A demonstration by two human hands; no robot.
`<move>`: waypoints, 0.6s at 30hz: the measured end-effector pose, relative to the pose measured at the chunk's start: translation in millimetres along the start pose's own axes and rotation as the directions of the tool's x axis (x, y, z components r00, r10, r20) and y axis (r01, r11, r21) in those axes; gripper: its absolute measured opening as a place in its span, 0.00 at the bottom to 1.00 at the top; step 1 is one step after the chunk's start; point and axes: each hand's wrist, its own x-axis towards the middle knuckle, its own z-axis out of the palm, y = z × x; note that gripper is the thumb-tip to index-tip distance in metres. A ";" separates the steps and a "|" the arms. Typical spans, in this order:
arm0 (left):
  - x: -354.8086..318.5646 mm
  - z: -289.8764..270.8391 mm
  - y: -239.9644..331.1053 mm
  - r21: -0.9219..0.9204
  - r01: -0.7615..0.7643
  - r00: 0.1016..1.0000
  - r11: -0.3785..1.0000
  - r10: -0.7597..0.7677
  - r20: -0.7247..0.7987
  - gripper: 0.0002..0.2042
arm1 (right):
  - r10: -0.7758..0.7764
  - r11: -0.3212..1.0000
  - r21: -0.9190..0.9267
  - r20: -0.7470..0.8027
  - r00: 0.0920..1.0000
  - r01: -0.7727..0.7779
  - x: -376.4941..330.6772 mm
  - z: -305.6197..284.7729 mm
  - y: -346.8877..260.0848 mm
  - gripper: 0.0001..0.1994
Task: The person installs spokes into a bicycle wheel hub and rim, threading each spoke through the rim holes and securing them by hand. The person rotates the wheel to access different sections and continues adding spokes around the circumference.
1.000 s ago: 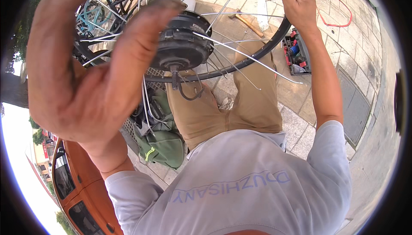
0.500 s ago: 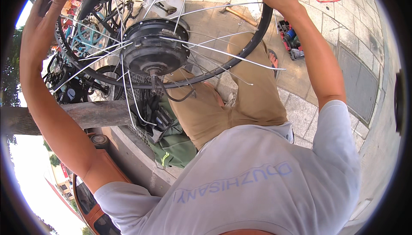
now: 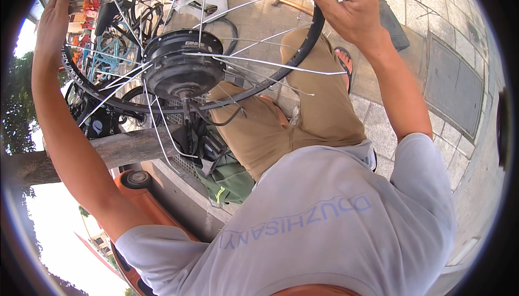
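Compared with a second ago, the left hand [image 3: 55, 12] is no longer looming in front of the hub motor [image 3: 184, 71]; it is reaching to the far upper left, as it was half a second ago. Since that later frame the hub motor is sitting farther left and higher in the view, and more of the sandaled foot [image 3: 344, 63] is showing. The open tool tray is no longer showing beside the right forearm, while a dark case [image 3: 393, 24] is now lying there.

The hands are staying wide apart, on opposite sides of the wheel rim [image 3: 299, 57]. The left is pointing upward with its fingers fairly straight, near a dark piece being cut off by the edge; its grip cannot be told. The right hand [image 3: 348, 7] is curling its fingers, thumb apart, at the rim's upper right end; whether it is clamping the rim cannot be told.

The rim is hanging around the hub motor before the brown trousers [image 3: 330, 112], and several spokes [image 3: 248, 61] are running out past it with bare ends.

Beyond, a hammer [image 3: 296, 7] is lying on the paving [image 3: 378, 123]. Bicycles [image 3: 111, 52] are standing at upper left, a green bag [image 3: 232, 182] is resting below the wheel, and an orange car [image 3: 154, 207] is showing beyond a tree trunk [image 3: 124, 147].
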 end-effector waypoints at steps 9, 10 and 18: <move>8.2 -11.2 5.1 0.061 0.035 0.994 0.997 -0.042 0.104 0.36 | 0.008 0.999 -0.032 0.352 0.936 0.003 -68.7 65.2 -14.1 0.15; 7.1 -11.4 5.3 0.083 0.029 0.997 0.996 -0.034 0.068 0.37 | 0.024 0.999 -0.041 0.371 0.928 -0.009 -66.2 67.8 -13.3 0.15; -6.7 -2.2 21.0 0.056 0.116 0.992 0.992 -0.113 -0.055 0.37 | 0.181 0.959 -0.277 0.438 0.880 -0.059 -56.3 84.7 -20.5 0.15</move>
